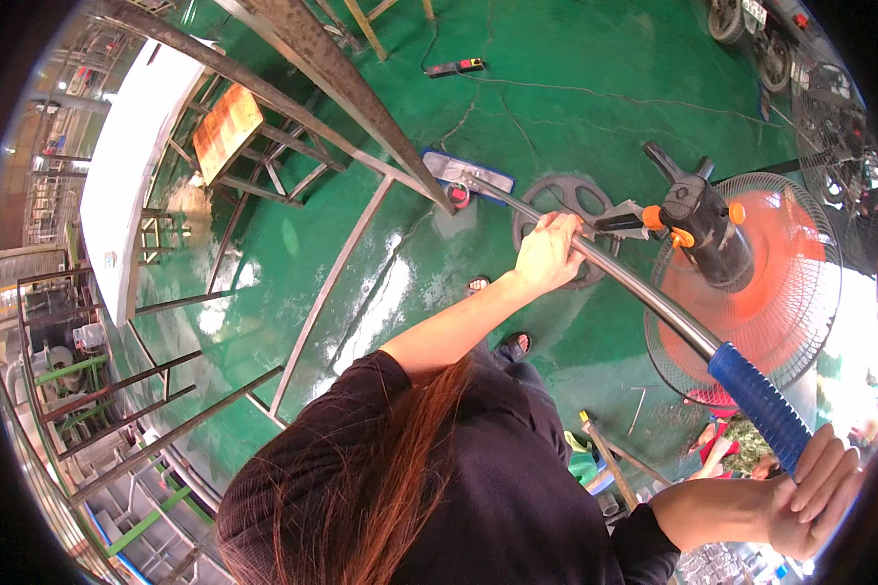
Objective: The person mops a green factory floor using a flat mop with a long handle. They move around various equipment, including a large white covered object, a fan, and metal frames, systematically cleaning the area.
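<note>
A flat mop with a long metal pole slants across the view in both my hands. My left hand is closed round the bare metal part of the pole, near the middle of the picture. At the lower right, my right hand grips the end of the ribbed blue handle sleeve. The blue-edged white mop head lies flat on the green floor, ahead of me and beside a metal leg of a frame.
A large standing fan with an orange centre stands close to the pole, its round base beyond my left hand. Rusty metal frames and a white tabletop fill the left. A power strip and cables lie on the floor ahead.
</note>
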`<action>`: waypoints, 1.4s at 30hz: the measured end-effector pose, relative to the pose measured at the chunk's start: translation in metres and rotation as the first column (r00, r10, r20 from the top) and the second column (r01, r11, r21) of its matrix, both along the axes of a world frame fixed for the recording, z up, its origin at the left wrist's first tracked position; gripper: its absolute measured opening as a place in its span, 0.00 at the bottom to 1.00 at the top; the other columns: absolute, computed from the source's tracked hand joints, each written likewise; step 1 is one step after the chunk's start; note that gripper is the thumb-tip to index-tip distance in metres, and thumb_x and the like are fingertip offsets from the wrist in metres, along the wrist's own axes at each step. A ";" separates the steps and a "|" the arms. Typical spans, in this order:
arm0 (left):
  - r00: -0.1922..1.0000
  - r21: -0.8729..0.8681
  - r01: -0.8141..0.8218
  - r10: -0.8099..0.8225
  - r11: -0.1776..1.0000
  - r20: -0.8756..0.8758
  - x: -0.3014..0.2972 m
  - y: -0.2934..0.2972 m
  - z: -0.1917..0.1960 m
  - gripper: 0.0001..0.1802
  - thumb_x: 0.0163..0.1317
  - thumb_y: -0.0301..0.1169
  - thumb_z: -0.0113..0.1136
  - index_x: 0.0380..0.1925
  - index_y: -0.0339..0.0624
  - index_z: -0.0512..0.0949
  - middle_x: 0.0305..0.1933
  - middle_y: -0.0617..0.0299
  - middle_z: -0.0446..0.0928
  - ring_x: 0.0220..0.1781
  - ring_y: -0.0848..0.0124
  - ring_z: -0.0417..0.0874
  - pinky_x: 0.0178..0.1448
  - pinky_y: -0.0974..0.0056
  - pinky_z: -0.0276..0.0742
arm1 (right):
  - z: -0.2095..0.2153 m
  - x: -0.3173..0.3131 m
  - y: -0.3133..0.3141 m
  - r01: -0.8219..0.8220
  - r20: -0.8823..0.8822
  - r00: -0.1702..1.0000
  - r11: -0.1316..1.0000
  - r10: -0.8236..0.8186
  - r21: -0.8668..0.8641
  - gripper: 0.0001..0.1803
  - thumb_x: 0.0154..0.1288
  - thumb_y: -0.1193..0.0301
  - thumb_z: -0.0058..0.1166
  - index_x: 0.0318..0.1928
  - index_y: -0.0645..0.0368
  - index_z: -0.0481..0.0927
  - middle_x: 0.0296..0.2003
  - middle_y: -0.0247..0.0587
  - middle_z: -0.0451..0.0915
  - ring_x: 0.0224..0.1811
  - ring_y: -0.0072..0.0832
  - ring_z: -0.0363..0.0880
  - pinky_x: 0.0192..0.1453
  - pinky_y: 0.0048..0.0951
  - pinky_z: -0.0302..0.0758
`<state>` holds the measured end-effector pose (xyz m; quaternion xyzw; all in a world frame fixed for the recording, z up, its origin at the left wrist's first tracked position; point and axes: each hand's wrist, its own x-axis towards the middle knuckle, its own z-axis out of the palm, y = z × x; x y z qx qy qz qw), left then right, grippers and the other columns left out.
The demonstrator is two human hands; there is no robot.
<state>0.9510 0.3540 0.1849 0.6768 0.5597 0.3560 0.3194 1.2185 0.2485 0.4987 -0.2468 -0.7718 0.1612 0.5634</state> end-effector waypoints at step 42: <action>0.959 0.087 0.282 -0.278 0.956 -0.056 0.080 -0.114 -0.098 0.07 0.41 0.27 0.57 0.24 0.42 0.73 0.28 0.56 0.75 0.36 0.57 0.78 0.46 0.54 0.71 | -0.061 -0.042 -0.186 0.671 -0.396 0.605 0.710 -0.691 -0.213 0.24 0.70 0.66 0.36 0.58 0.76 0.61 0.15 0.25 0.51 0.15 0.14 0.49 0.24 0.21 0.55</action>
